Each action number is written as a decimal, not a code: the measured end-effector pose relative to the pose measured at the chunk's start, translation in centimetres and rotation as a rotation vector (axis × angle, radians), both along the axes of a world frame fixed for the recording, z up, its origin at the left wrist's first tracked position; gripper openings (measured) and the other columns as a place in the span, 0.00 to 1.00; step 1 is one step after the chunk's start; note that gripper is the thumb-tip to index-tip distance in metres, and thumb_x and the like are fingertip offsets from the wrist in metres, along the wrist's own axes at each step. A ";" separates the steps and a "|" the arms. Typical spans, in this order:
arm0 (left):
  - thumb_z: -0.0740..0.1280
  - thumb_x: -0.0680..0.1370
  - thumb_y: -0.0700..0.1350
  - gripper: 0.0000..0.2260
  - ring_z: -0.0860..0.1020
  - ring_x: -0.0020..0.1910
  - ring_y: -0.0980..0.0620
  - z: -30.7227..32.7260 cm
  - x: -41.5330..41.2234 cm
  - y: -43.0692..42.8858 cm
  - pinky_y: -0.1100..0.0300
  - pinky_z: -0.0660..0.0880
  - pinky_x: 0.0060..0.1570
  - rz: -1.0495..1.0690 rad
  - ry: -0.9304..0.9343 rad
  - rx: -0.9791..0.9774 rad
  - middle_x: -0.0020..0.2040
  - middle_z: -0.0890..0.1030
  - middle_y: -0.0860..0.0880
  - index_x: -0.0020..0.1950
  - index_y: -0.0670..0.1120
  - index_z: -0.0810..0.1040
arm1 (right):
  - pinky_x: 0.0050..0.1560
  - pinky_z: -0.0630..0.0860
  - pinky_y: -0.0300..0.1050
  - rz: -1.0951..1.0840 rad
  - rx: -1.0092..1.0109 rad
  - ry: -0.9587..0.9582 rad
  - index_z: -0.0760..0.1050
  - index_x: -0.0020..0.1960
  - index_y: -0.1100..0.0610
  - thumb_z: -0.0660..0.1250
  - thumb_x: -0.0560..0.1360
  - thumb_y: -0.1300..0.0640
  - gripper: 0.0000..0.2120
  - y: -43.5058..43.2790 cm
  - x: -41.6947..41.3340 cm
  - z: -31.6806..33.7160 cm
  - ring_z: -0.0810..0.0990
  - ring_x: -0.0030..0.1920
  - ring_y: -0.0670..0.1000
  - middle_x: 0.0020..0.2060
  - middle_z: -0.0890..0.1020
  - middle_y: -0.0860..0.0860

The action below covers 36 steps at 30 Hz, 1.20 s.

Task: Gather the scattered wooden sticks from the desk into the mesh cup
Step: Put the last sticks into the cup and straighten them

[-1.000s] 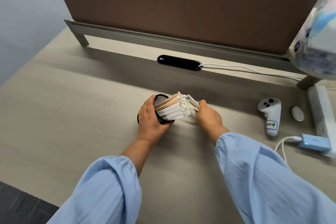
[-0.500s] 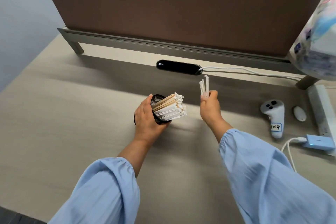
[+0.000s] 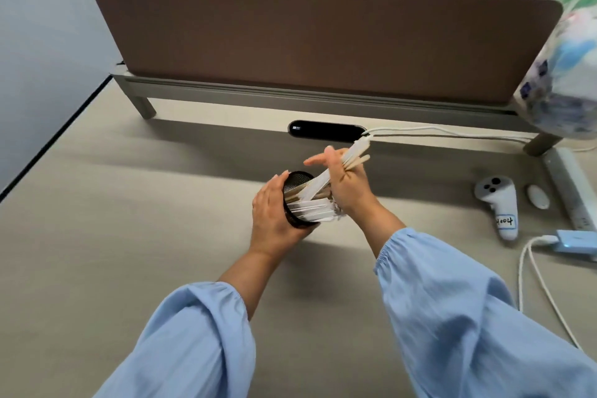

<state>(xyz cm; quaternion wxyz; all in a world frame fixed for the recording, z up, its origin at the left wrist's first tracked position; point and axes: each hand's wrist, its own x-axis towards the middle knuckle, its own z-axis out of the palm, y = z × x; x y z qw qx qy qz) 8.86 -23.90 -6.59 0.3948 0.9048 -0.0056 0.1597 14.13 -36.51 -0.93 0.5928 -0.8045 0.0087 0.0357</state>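
Head view: I am gripping the tilted, nearly full mesh cup (image 3: 294, 181) in my left hand (image 3: 274, 215) over the middle of the desk (image 3: 129, 236), while my right hand (image 3: 348, 187) is clutching and feeding in seemingly the last wooden sticks (image 3: 357, 152).

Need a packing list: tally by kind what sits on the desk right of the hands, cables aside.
White handheld controller with a paper label: 1
Small white oval object: 1
Long white power strip: 1
Light blue box on a white cable: 1
Printed plastic-wrapped pack: 1
Total: 5
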 end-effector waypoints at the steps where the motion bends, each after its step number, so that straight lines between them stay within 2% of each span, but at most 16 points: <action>1: 0.69 0.59 0.61 0.42 0.70 0.60 0.42 0.2 0.1 0.3 0.48 0.66 0.60 -0.013 -0.002 -0.033 0.62 0.74 0.41 0.66 0.40 0.66 | 0.61 0.71 0.36 0.022 -0.087 -0.011 0.82 0.41 0.40 0.60 0.73 0.39 0.13 0.5 -0.1 -0.3 0.77 0.53 0.39 0.50 0.82 0.48; 2: 0.70 0.59 0.61 0.42 0.70 0.60 0.44 0.4 0.1 0.7 0.50 0.66 0.60 -0.029 0.003 -0.066 0.62 0.73 0.43 0.67 0.41 0.66 | 0.70 0.65 0.45 0.079 -0.190 -0.008 0.79 0.44 0.32 0.62 0.68 0.36 0.09 0.8 -0.1 -0.4 0.69 0.66 0.43 0.60 0.79 0.47; 3: 0.72 0.58 0.59 0.42 0.70 0.60 0.45 0.4 0.2 1.2 0.53 0.66 0.60 -0.040 0.014 -0.095 0.62 0.73 0.45 0.67 0.42 0.65 | 0.75 0.57 0.52 0.170 -0.280 0.006 0.76 0.49 0.29 0.66 0.66 0.36 0.11 1.0 -0.2 -0.4 0.58 0.74 0.47 0.69 0.71 0.47; 5: 0.77 0.57 0.55 0.43 0.70 0.61 0.48 0.3 0.4 2.0 0.55 0.68 0.59 -0.041 0.059 -0.165 0.63 0.72 0.49 0.68 0.46 0.64 | 0.77 0.46 0.54 0.300 -0.369 0.020 0.69 0.65 0.37 0.71 0.66 0.39 0.28 1.1 -0.6 0.1 0.43 0.77 0.50 0.76 0.57 0.49; 8: 0.76 0.57 0.58 0.43 0.72 0.61 0.53 0.2 0.4 3.3 0.52 0.70 0.59 -0.029 0.111 -0.286 0.64 0.73 0.51 0.68 0.52 0.63 | 0.75 0.50 0.48 0.246 -0.264 -0.169 0.61 0.73 0.50 0.62 0.63 0.33 0.43 2.0 -1.3 2.2 0.49 0.76 0.50 0.75 0.60 0.50; 11: 0.75 0.57 0.58 0.43 0.72 0.61 0.54 0.5 0.6 4.2 0.51 0.70 0.60 -0.018 0.107 -0.309 0.63 0.74 0.51 0.68 0.51 0.63 | 0.75 0.50 0.44 0.146 -0.188 -0.309 0.58 0.74 0.56 0.51 0.69 0.36 0.39 3.0 -0.8 3.3 0.53 0.76 0.47 0.75 0.62 0.51; 13: 0.75 0.57 0.58 0.43 0.72 0.61 0.53 0.7 0.9 4.6 0.50 0.71 0.59 -0.014 0.094 -0.272 0.63 0.74 0.51 0.68 0.51 0.63 | 0.77 0.44 0.52 0.232 -0.317 -0.235 0.53 0.76 0.56 0.48 0.75 0.41 0.33 4.1 -0.3 3.6 0.46 0.77 0.50 0.77 0.55 0.50; 16: 0.78 0.57 0.54 0.43 0.73 0.61 0.52 0.9 1.3 5.2 0.48 0.71 0.58 -0.020 0.089 -0.234 0.64 0.74 0.51 0.68 0.52 0.63 | 0.75 0.42 0.64 0.441 -0.707 -0.043 0.50 0.76 0.55 0.50 0.80 0.48 0.27 6.1 0.1 2.7 0.41 0.77 0.54 0.78 0.51 0.49; 17: 0.79 0.57 0.53 0.43 0.73 0.60 0.52 0.8 1.3 5.4 0.49 0.71 0.58 -0.016 0.085 -0.222 0.64 0.74 0.52 0.68 0.52 0.63 | 0.75 0.45 0.64 0.424 -0.683 -0.056 0.51 0.76 0.56 0.53 0.80 0.50 0.27 6.3 0.1 2.3 0.43 0.78 0.54 0.77 0.53 0.50; 19: 0.79 0.57 0.51 0.44 0.73 0.60 0.51 0.9 1.3 6.2 0.50 0.72 0.57 0.005 0.061 -0.207 0.63 0.74 0.51 0.69 0.50 0.63 | 0.75 0.54 0.53 0.235 -0.391 -0.210 0.55 0.75 0.58 0.59 0.74 0.51 0.32 6.2 0.0 2.4 0.56 0.75 0.52 0.75 0.61 0.53; 21: 0.80 0.58 0.48 0.43 0.74 0.59 0.49 0.8 1.1 7.1 0.51 0.72 0.56 0.009 0.019 -0.173 0.62 0.75 0.49 0.69 0.47 0.63 | 0.70 0.60 0.41 0.062 -0.166 -0.329 0.59 0.73 0.57 0.62 0.72 0.51 0.32 6.2 -0.3 3.0 0.66 0.68 0.46 0.70 0.68 0.53; 22: 0.80 0.59 0.47 0.43 0.74 0.59 0.48 0.8 1.1 7.4 0.52 0.72 0.56 0.005 0.003 -0.158 0.62 0.75 0.49 0.68 0.46 0.63 | 0.67 0.63 0.40 0.029 -0.124 -0.360 0.61 0.72 0.56 0.62 0.72 0.51 0.30 6.2 -0.4 3.2 0.68 0.65 0.44 0.68 0.71 0.52; 24: 0.80 0.58 0.46 0.41 0.74 0.58 0.47 0.9 1.0 7.8 0.54 0.72 0.55 -0.006 -0.007 -0.136 0.61 0.75 0.48 0.67 0.46 0.65 | 0.65 0.67 0.41 0.020 -0.122 -0.395 0.64 0.71 0.55 0.62 0.73 0.52 0.26 6.7 -0.4 3.5 0.71 0.62 0.44 0.66 0.73 0.51; 27: 0.80 0.58 0.47 0.40 0.74 0.58 0.46 1.2 0.9 8.6 0.49 0.72 0.56 -0.081 -0.040 -0.061 0.60 0.76 0.46 0.66 0.45 0.67 | 0.66 0.69 0.47 0.100 -0.203 -0.427 0.63 0.72 0.52 0.63 0.75 0.51 0.26 7.8 -0.4 3.9 0.71 0.66 0.50 0.68 0.71 0.50; 32: 0.81 0.56 0.43 0.40 0.73 0.58 0.43 1.0 0.5 10.0 0.44 0.72 0.56 -0.161 -0.127 0.118 0.59 0.76 0.40 0.63 0.38 0.69 | 0.52 0.76 0.43 0.113 -0.367 -0.371 0.73 0.65 0.54 0.65 0.75 0.56 0.18 8.9 0.2 4.2 0.75 0.44 0.45 0.57 0.78 0.51; 36: 0.80 0.56 0.45 0.39 0.74 0.57 0.42 1.1 0.0 11.0 0.47 0.71 0.58 -0.142 -0.101 0.124 0.60 0.76 0.42 0.64 0.40 0.69 | 0.49 0.74 0.41 0.086 -0.387 -0.286 0.80 0.55 0.58 0.64 0.76 0.62 0.10 9.6 -0.1 3.6 0.77 0.42 0.49 0.47 0.83 0.54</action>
